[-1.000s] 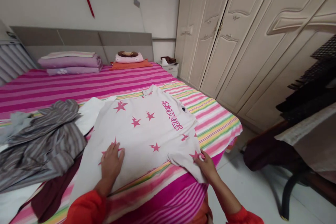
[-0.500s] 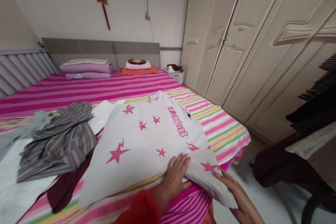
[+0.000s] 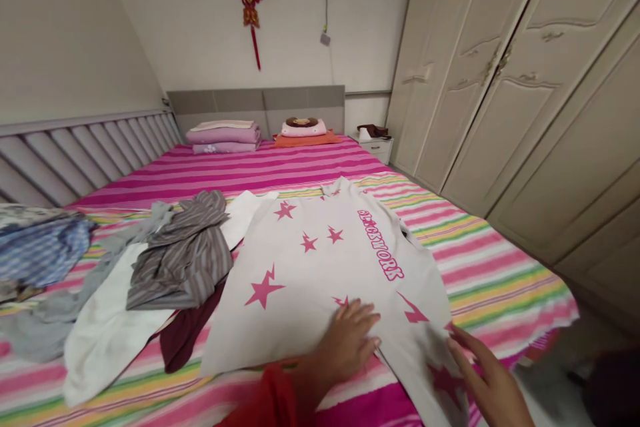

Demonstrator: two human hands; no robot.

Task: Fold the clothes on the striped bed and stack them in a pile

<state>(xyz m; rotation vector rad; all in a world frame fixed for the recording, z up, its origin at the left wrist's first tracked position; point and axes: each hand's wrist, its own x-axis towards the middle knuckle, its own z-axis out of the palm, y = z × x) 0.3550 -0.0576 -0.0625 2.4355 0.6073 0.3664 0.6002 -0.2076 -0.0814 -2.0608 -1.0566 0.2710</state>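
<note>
A white T-shirt [image 3: 305, 280] with pink stars and pink lettering lies spread on the bed. My left hand [image 3: 349, 341] rests palm down on its near side, fingers spread, below the sleeve seam. At the outer edge of the near sleeve [image 3: 420, 353] is my right hand [image 3: 493, 380], its fingers stretched out and touching the cloth without a visible grip. The sleeve points toward me and runs out of view at the bottom. Left of the shirt is a crumpled grey striped garment [image 3: 185, 257], on top of white clothing [image 3: 107, 337] and a maroon piece [image 3: 187, 340].
A blue checked garment [image 3: 47, 247] lies at the far left of the striped bedspread [image 3: 500, 280]. Folded purple bedding [image 3: 225, 137] and a pink pillow [image 3: 304, 128] sit by the headboard [image 3: 295, 103]. A nightstand [image 3: 377, 147] and a wardrobe [image 3: 480, 100] stand to the right.
The view has swung left. The near sleeve now lies flatter and points more toward me. My right hand has slid along its outer edge; my left hand stays on the shirt, fingers more spread.
</note>
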